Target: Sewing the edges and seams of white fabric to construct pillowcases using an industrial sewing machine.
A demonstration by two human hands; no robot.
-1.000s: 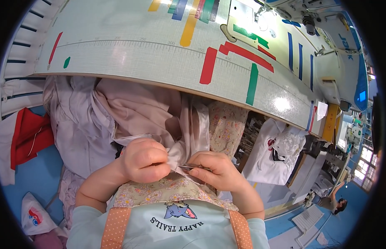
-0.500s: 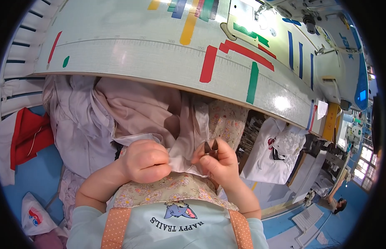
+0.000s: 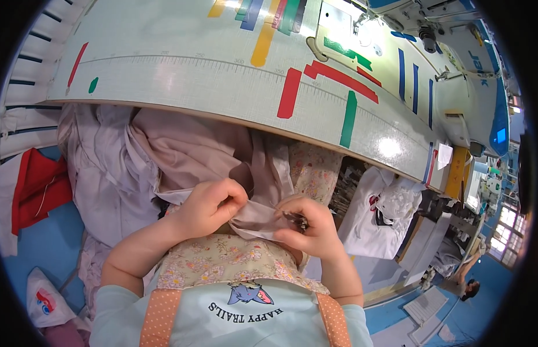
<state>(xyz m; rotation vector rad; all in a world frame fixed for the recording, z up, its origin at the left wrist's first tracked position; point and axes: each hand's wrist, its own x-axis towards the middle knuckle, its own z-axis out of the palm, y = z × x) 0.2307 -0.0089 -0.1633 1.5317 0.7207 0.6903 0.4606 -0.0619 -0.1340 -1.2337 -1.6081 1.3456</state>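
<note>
In front of my lap, my left hand is closed in a pinch on the edge of a pale pinkish-white garment. The cloth stretches across to my right hand, whose thumb and fingers meet at its other end. Tucked in the right palm are small dark thread snips, partly hidden by the fingers. Most of the garment hangs in folds below the table edge, over the flowered apron on my lap.
Ahead runs a white sewing table with a printed ruler and coloured tape strips. A sewing machine stands at its right. White cloth is piled at right; a red and white piece lies left. A person is far right.
The snips' blades pointed upward between my right fingers before; now they lie lower in the palm. My left hand has turned and risen slightly, and more cloth shows between the hands.
</note>
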